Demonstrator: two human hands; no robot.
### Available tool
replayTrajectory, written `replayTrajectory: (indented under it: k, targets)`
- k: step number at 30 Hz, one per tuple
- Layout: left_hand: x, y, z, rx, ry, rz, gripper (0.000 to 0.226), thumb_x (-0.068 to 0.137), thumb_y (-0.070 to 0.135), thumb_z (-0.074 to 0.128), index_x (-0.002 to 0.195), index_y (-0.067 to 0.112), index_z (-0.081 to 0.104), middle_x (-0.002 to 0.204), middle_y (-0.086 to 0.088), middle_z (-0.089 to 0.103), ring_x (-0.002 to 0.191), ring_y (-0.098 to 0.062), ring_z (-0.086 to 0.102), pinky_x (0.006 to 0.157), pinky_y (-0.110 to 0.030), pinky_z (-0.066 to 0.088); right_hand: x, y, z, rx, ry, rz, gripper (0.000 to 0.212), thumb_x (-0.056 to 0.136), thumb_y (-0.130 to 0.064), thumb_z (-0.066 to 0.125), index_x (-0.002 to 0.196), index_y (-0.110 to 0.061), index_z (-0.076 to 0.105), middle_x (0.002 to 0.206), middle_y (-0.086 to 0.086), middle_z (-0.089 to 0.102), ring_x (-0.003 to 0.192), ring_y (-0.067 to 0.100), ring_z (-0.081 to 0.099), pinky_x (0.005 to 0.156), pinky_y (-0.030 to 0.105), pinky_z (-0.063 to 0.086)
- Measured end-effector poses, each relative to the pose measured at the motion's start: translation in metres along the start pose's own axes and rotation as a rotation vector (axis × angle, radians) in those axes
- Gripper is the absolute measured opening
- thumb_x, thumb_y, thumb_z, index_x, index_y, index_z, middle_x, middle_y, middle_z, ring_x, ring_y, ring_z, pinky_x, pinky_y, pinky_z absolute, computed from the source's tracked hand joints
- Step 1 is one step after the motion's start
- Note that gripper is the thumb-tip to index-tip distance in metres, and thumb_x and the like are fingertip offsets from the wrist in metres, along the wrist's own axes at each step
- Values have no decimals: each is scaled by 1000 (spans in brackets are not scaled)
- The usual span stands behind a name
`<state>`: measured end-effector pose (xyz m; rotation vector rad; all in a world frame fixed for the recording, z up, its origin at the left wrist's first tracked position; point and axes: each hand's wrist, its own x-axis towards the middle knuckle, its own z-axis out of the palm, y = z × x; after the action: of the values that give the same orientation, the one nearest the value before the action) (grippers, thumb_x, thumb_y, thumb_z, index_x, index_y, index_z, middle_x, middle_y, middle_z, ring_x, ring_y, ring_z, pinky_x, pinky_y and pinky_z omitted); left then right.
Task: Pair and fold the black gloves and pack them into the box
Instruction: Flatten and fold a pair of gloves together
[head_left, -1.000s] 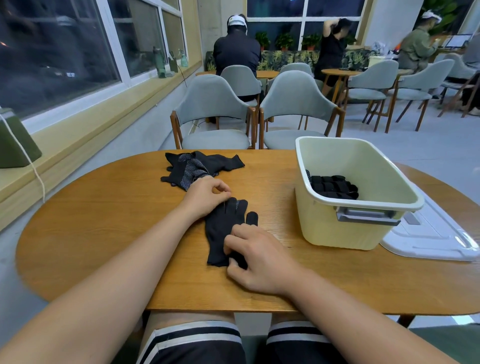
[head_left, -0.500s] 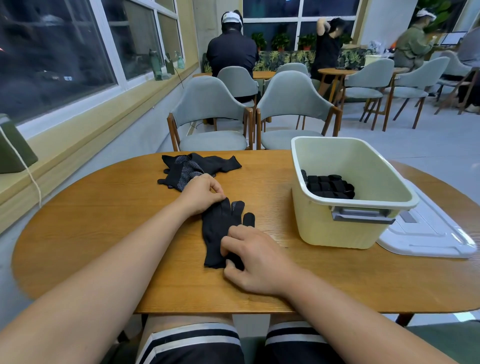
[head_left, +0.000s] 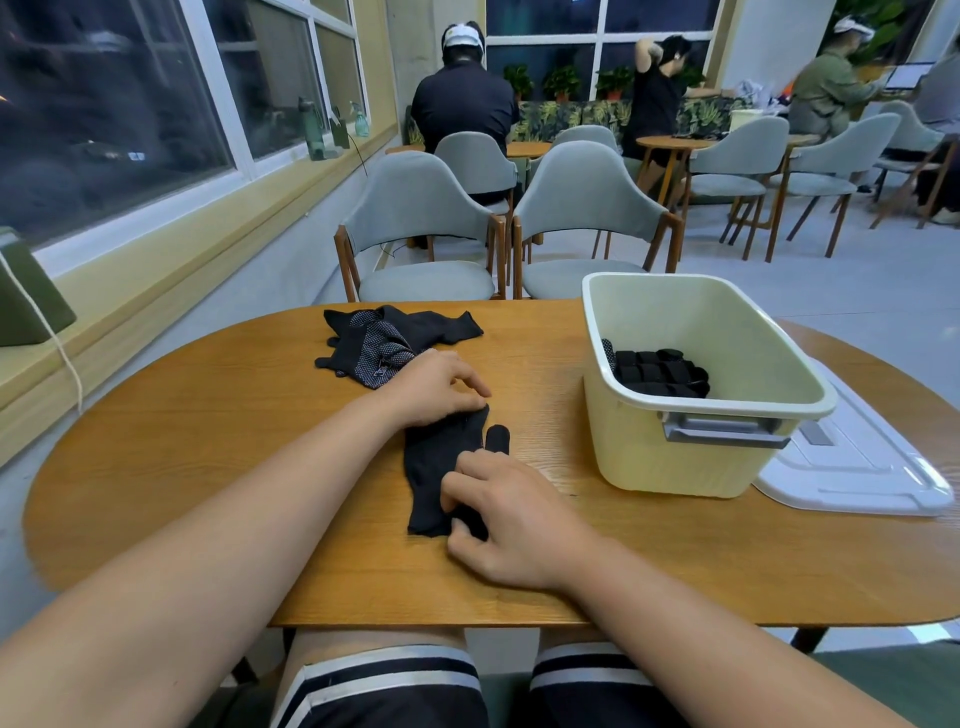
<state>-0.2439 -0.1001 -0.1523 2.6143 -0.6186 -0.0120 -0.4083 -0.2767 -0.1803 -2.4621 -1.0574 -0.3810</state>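
Head view: glove pair (head_left: 441, 462) lies flat on the table (head_left: 182, 441), between its middle and near edge. Left hand (head_left: 434, 387) pinches its far end; right hand (head_left: 506, 519), fingers curled, grips its near end. Loose gloves (head_left: 384, 338) are heaped at the far edge. Box (head_left: 675, 467) with folded gloves (head_left: 657, 371) stands right, with the lid (head_left: 857, 467) at the right edge. Bare wood stretches to the left edge.

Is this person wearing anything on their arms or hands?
No. The left forearm and right forearm are bare to the frame's edge; the left hand and right hand show no glove, watch or ring. Below are dark shorts with pale striped hems.
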Motion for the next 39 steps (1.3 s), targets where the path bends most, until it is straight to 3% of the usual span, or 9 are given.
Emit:
replayTrajectory:
  k: [4, 9, 14, 21, 28, 39]
  targets:
    - [4, 6, -2, 116, -31, 33, 12, 86, 46, 84, 97, 43, 81, 114, 14, 65, 118, -18, 53, 105, -46, 47, 0, 0, 0, -1, -2, 1, 12, 90, -32, 63, 96, -23, 61, 92, -7, 49, 85, 13, 43, 76, 37, 44]
    - [7, 11, -4, 141, -16, 13, 8, 85, 37, 87, 88, 34, 80, 111, 11, 66, 116, -16, 52, 99, -41, 48, 0, 0, 0, 4, -8, 2, 12, 90, -32, 63, 98, -23, 62, 94, -7, 49, 87, 13, 44, 76, 37, 45]
    - [4, 13, -4, 79, 0, 2, 7, 92, 27, 84, 95, 25, 78, 100, 11, 75, 99, -8, 65, 86, -31, 53, 0, 1, 0, 4, -8, -1, 12, 91, -33, 63, 99, -23, 61, 93, -8, 48, 87, 12, 43, 76, 38, 46]
    - [0, -1, -5, -84, 38, -85, 13, 90, 21, 85, 96, 29, 76, 92, 10, 76, 89, -6, 70, 87, -31, 59, 0, 2, 2, 10, 5, -1, 11, 90, -31, 63, 96, -23, 59, 92, -7, 48, 86, 14, 44, 76, 38, 46]
    - [1, 1, 4, -23, 15, -82, 10, 95, 24, 82, 104, 27, 80, 93, 11, 75, 91, -2, 67, 77, -18, 47, 0, 3, 4, 5, 13, 4, 12, 88, -31, 63, 95, -23, 59, 91, -7, 48, 86, 16, 46, 77, 39, 45]
    - [4, 4, 19, -29, 89, -141, 2, 95, 24, 80, 93, 25, 78, 89, 9, 74, 87, -8, 67, 78, -28, 51, 0, 3, 4, 11, 15, 8, 12, 88, -31, 64, 95, -22, 61, 91, -7, 48, 85, 14, 44, 75, 35, 42]
